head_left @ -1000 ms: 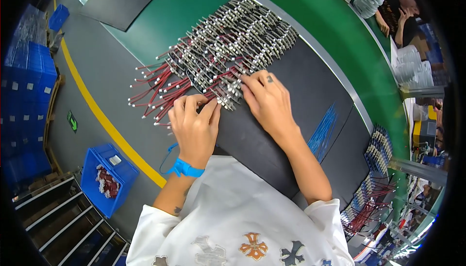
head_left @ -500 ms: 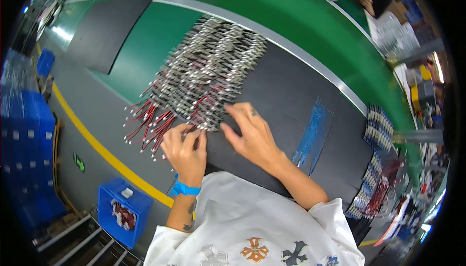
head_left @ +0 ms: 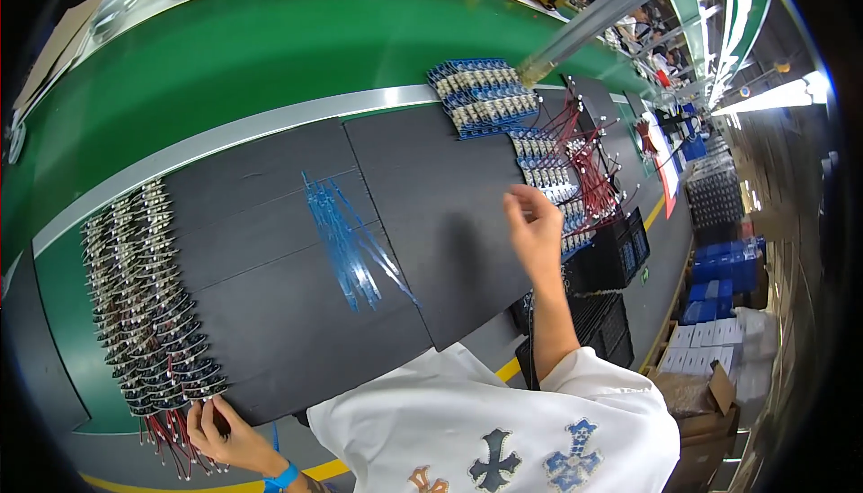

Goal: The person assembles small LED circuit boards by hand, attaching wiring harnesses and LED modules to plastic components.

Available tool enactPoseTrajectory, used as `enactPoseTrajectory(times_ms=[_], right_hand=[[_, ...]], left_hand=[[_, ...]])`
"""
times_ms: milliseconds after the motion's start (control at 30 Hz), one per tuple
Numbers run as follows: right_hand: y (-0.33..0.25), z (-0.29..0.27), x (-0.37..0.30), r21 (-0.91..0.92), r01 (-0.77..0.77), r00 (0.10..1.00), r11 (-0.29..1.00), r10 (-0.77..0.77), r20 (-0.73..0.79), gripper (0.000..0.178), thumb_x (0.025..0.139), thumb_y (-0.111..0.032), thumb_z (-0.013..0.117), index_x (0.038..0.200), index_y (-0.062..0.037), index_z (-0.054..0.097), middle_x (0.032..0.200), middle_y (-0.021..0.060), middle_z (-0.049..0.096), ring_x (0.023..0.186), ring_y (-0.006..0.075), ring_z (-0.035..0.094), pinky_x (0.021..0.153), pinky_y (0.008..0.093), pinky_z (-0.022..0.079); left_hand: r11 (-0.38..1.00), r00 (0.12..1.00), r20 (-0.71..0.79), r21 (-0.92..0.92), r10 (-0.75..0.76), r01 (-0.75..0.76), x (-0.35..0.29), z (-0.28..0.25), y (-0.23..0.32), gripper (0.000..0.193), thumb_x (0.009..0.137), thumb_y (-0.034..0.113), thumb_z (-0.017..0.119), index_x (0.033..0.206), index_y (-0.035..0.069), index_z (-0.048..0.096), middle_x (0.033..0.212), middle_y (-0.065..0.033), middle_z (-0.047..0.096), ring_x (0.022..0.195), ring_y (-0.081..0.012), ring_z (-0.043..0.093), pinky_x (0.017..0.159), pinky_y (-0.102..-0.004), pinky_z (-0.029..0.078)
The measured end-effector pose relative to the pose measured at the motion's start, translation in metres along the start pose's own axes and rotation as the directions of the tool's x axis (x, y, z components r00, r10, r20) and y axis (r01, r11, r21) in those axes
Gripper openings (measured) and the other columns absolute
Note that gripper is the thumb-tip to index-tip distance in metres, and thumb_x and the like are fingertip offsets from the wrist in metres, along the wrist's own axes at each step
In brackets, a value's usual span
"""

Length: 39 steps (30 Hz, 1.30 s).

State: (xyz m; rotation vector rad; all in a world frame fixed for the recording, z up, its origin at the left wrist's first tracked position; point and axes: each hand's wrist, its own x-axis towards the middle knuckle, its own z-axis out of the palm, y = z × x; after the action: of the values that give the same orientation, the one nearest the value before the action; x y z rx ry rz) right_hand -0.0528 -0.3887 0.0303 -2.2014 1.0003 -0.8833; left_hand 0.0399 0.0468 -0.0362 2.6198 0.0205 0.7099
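Overlapping rows of small narrow circuit boards (head_left: pixel 148 286) with white parts lie at the left of the black mat. Red wires (head_left: pixel 175 444) with white plugs hang from their near end over the table edge. My left hand (head_left: pixel 225 439), with a blue band at the wrist, is at the near right corner of these rows. Its fingertips are closed at the edge of the last board; the thumb is partly hidden. Raised over the right of the mat, my right hand (head_left: pixel 539 232) is open, fingers bent and holding nothing visible. Blue-edged boards (head_left: pixel 544 169) with red wires lie just beyond it.
Thin blue strips (head_left: pixel 342 241) lie mid-mat (head_left: pixel 261 322). Another stack of blue boards (head_left: pixel 484 93) sits by the metal rail (head_left: pixel 270 129), near a post (head_left: pixel 611 12). Beyond runs a green belt (head_left: pixel 270 44). Black crates (head_left: pixel 584 331) stand below the table's right side.
The view has swung to the right. My right hand has left the board rows and moved right, toward the blue-edged boards. My left hand stays at the near end of the rows.
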Motion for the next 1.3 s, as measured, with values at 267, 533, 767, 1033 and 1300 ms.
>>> enactPoseTrajectory(times_ms=[267,533,767,1033,1300], right_hand=[[0.095,0.009,0.065,-0.366,-0.161,0.986,0.916,0.130,-0.108,0.043,0.085,-0.030,0.067,0.114,0.0023,0.064,0.107,0.0197,0.068,0.091,0.0301,0.066,0.083,0.0385,0.051],[0.193,-0.012,0.108,-0.499,-0.103,0.917,0.861,-0.113,-0.383,0.037,0.090,-0.036,0.060,0.093,-0.0007,0.071,0.090,0.0189,0.069,0.083,0.0360,0.065,0.073,0.0441,0.050],[0.155,-0.011,0.105,-0.617,-0.047,0.727,0.786,-0.396,-0.560,0.032,0.091,-0.028,0.059,0.089,0.0021,0.071,0.089,0.0192,0.069,0.082,0.0362,0.065,0.073,0.0463,0.050],[0.145,-0.069,0.108,-0.369,-0.159,0.681,0.916,-0.169,-0.713,0.035,0.092,-0.030,0.060,0.097,0.0025,0.071,0.097,0.0200,0.070,0.086,0.0342,0.066,0.079,0.0395,0.051],[0.010,-0.105,0.062,-0.154,0.147,0.953,0.977,-0.182,-0.243,0.032,0.098,-0.022,0.056,0.112,0.0046,0.066,0.108,0.0113,0.067,0.100,0.0160,0.060,0.092,0.0291,0.046]], left_hand=[[1.000,1.000,-0.018,-0.005,-0.018,0.018,-0.001,-0.020,0.009,0.023,0.079,0.004,0.074,0.100,-0.002,0.066,0.104,-0.0137,0.065,0.098,-0.0298,0.059,0.088,-0.0398,0.046],[0.994,0.996,-0.034,-0.083,-0.077,0.074,0.004,-0.013,0.019,0.016,0.072,-0.001,0.076,0.086,0.004,0.068,0.102,-0.0097,0.063,0.093,-0.0282,0.056,0.083,-0.0375,0.044],[0.994,0.990,-0.090,0.009,-0.109,0.110,0.001,-0.011,0.017,0.016,0.071,0.005,0.078,0.084,0.008,0.070,0.104,-0.0079,0.062,0.096,-0.0291,0.054,0.085,-0.0411,0.042],[0.975,0.970,-0.120,-0.098,-0.209,0.198,-0.001,-0.010,0.028,0.032,0.071,0.006,0.077,0.101,0.005,0.065,0.117,-0.0130,0.054,0.104,-0.0302,0.050,0.086,-0.0428,0.041],[0.471,0.873,0.464,-0.810,0.152,0.348,-0.010,-0.049,0.093,0.023,0.085,0.004,0.063,0.108,0.000,0.064,0.097,-0.0126,0.068,0.083,-0.0255,0.062,0.078,-0.0366,0.049]])
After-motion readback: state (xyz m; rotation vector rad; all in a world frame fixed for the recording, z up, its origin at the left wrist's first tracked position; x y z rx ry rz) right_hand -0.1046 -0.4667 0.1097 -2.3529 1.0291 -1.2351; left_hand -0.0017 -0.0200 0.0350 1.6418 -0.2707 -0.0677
